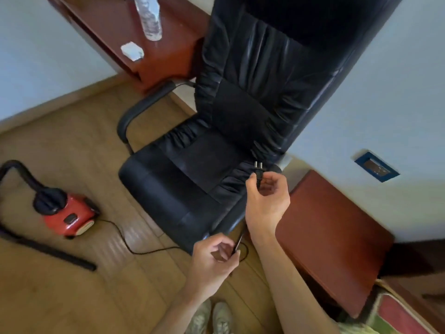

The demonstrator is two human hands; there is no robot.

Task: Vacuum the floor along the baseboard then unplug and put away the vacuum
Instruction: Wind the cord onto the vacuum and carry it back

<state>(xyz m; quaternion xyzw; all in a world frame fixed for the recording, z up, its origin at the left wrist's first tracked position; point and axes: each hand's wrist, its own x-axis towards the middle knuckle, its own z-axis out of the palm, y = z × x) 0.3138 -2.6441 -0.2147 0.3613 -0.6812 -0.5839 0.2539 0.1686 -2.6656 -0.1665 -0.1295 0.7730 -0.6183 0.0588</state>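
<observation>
The red vacuum (69, 216) is sitting on the wood floor (72, 297) at the left, well apart from the hands. Its black hose (14, 169) is looping past the left edge of the view, so part of it is cut off, and its dark tube (48, 251) is lying flat on the boards. The thin black cord (131, 250) is trailing from the vacuum across the floor and slipping behind the front corner of the black chair (204, 153), where a stretch is hidden. Everything is looking slightly blurred. The floor is meeting a pale wall along a light baseboard (48, 104). Beyond the chair, a reddish-brown desk (168, 56) is carrying a clear bottle (149, 18), cut off at the top, and a small white object (132, 51) too blurred to identify. A blue-framed wall socket (376, 167) is showing on the right wall above a reddish cabinet (332, 237). The right hand (267, 198) is pinching the plug (258, 168) between thumb and curled fingers, prongs pointing up, free of the socket. The left hand (214, 255), lower down, is curling its fingers round the cord.
</observation>
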